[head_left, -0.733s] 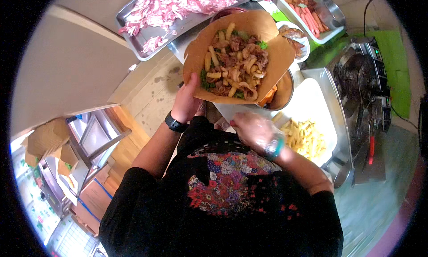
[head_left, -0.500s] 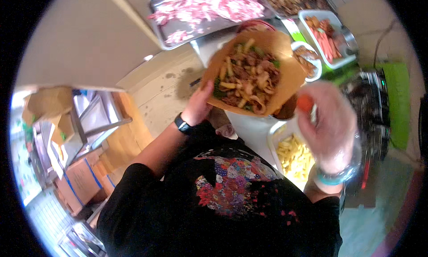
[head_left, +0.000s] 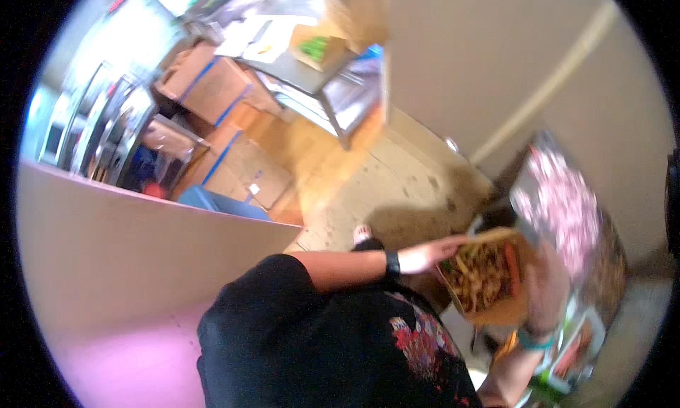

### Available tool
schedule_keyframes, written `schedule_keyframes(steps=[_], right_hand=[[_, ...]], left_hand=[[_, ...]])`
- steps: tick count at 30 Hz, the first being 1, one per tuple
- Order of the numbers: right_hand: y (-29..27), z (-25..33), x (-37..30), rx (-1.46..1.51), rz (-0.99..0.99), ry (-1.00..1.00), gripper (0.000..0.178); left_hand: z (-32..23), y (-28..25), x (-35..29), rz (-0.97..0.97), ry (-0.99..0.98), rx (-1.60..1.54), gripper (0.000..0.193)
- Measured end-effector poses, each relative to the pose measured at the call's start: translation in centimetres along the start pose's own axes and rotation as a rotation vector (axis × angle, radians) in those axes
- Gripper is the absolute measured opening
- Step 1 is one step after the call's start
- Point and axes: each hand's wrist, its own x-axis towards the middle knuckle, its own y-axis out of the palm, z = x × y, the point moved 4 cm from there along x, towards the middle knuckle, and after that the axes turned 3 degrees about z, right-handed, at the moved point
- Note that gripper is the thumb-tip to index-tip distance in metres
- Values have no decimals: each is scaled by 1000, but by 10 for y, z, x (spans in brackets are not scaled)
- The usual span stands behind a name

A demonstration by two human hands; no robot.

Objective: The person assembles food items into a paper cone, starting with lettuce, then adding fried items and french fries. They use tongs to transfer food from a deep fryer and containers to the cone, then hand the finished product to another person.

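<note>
The left hand reaches across from the left, a black wristband on its wrist, and its fingers close on the left rim of a brown paper box full of fried food, pale strips mixed with darker pieces and one orange piece; the box sits low at the right of the view, held up in front of the person's black patterned shirt rather than resting on anything that shows; the right hand is at the box's right edge, blurred, with a teal band around its wrist; it seems pressed against the box, but I cannot tell whether its fingers are clenched on it or loose. Just right of the box and farther off, a metal tray of pink sliced meat lies on the desk, tilted in the view and smeared by motion; below the right forearm a small white container with orange and red pieces shows beside it. Far to the left, across a worn tan floor, brown cardboard cartons stand stacked beside a steel table, which carries papers and a box with green in it; a pale wall panel fills the near left.
</note>
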Motion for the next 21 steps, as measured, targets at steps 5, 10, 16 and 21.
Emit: schedule_keyframes(steps=[5, 10, 16, 21], right_hand=[[35, -26, 40, 378, -296, 84, 39], [64, 89, 101, 644, -445, 194, 31], [144, 184, 194, 687, -156, 4, 20], [261, 247, 269, 911, 529, -207, 45]], left_hand=[[-32, -94, -51, -258, 12, 268, 49], [-85, -155, -116, -362, 131, -80, 56], [-106, -245, -197, -742, 262, -328, 68], [-132, -294, -261, -946, 518, -438, 64]])
